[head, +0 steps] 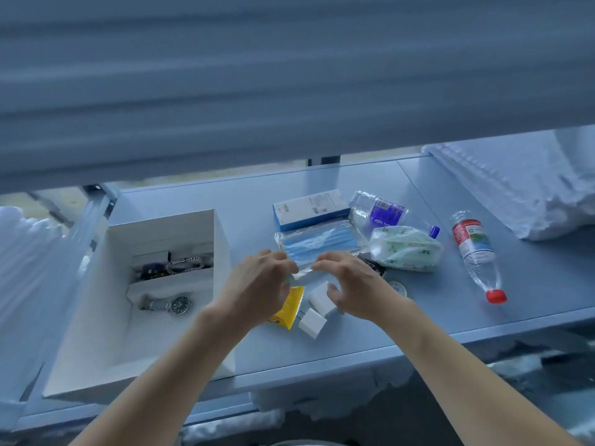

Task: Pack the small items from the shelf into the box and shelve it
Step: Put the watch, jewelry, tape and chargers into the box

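Now, hands: both reach forward over the shelf, wrists level, forearms coming in from the near edge.
Left hand [257,278]: knuckles up, fingers curled, fingertips pinching the near left corner of the pack of face masks [318,244].
Right hand [351,284]: arched over the small items, forefinger and thumb closing on the near right corner of the same clear wrapper; the other fingers hang curled above the white cubes.
Pack of face masks: blue masks in clear plastic, lying on the shelf [354,329] centre, just right of the box, touching the blue and white carton [310,209] on its far side.
Box [161,226]: white, open top, at the left of the shelf; inside lie a wristwatch [175,304] nearer and a chain bracelet [185,264] farther.
Near items: a yellow sachet [289,309] under the left wrist, two white cubes [314,321] just beside it, under the right hand.
Right items: a green printed pouch [405,247], a purple-label bottle [383,214] behind it, a red-cap bottle [476,252] lying on its side, well apart to the right.
Edges: white bedding [521,185] piled at the far right corner; a blurred upper shelf [289,75] overhangs the far half.
Open room: bare shelf between the box and the masks, and along the near edge at right.
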Demonstrator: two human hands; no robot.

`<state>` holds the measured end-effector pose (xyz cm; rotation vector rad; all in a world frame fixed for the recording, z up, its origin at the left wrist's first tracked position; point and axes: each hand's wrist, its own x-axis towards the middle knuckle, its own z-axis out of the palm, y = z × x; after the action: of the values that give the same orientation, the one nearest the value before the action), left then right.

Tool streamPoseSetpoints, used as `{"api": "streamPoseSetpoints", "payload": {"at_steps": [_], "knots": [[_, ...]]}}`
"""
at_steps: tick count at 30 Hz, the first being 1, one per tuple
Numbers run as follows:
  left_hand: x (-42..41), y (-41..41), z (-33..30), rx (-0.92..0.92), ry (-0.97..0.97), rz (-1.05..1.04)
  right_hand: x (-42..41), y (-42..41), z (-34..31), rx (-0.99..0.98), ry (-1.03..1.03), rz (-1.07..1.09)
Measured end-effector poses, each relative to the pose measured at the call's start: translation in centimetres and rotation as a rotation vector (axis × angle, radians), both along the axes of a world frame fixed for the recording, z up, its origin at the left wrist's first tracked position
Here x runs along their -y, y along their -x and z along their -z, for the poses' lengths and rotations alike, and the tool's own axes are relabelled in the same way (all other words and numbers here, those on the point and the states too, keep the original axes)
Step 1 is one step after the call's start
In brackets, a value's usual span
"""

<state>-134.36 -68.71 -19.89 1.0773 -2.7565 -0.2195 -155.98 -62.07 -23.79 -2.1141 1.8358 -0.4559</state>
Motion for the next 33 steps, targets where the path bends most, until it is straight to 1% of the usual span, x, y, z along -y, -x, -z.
{"api": "streamPoseSetpoints", "payload": {"at_steps": [5, 7, 9, 12, 17, 22, 27, 30, 33], "knots": [[-3.5, 2.1, 4.1, 0.114, -0.073, 0.045, -1.2, 1.4, 2.8, -0.005, -0.2, -0.101], [-4.1, 2.3, 5.4, 0.166, -0.097, 0.037, -1.4, 1.7, 3.6, 0.045, -0.243, -0.097], [-4.3, 2.3, 6.4, 0.213, -0.106, 0.019, -1.5, 1.8, 4.3, 0.107, -0.237, -0.082], [-4.8, 2.4, 7.3, 0.242, -0.13, -0.016, -1.7, 2.0, 5.2, 0.148, -0.192, -0.091], [-6.5, 3.2, 8.2, 0.212, -0.134, -0.111, -2.6, 2.7, 6.3, 0.122, -0.154, -0.099], [-7.8, 3.7, 8.5, 0.192, -0.124, -0.182, -4.7, 4.1, 6.7, 0.233, -0.147, -0.086], [-8.1, 4.1, 8.5, 0.204, -0.13, -0.156, -5.9, 4.7, 7.0, 0.143, -0.086, -0.048], [-7.9, 4.1, 8.3, 0.19, -0.123, -0.159, -6.3, 4.9, 6.8, 0.142, -0.068, -0.005], [-7.6, 3.9, 8.0, 0.132, -0.142, -0.175, -6.7, 5.5, 6.5, 0.157, -0.069, 0.044]]}}
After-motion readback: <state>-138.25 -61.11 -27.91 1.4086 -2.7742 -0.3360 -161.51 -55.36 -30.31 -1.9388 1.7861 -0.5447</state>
